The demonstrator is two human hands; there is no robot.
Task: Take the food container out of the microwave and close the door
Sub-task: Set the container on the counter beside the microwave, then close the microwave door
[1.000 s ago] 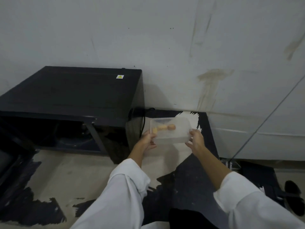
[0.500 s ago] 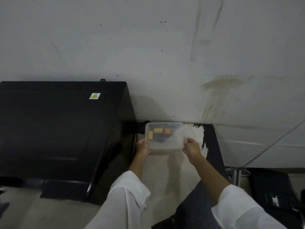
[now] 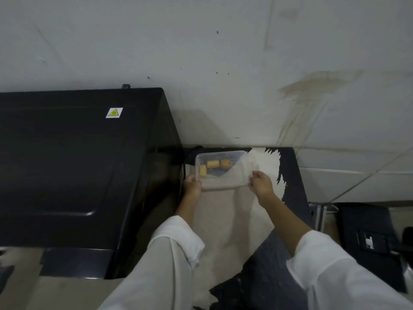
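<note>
A clear plastic food container (image 3: pixel 223 175) with yellow and orange food pieces inside sits low over the table, right of the black microwave (image 3: pixel 73 166), close to the wall. My left hand (image 3: pixel 192 186) grips its left near corner. My right hand (image 3: pixel 261 183) pinches its right near corner. I see the microwave from above, mostly its top with a yellow warning sticker; its front opening and door are hidden from this angle. Whether the container rests on the table or hangs just above it, I cannot tell.
The table (image 3: pixel 225 220) is beige with worn black patches and ends at the right near x 1380. A stained white wall (image 3: pixel 223 63) stands right behind. A black cable (image 3: pixel 185 166) runs between microwave and container. Dark equipment (image 3: pixel 371 238) lies on the floor at right.
My view has risen over the microwave, so its open front is no longer seen. Both hands have carried the container farther back toward the wall and lower, beside the microwave.
</note>
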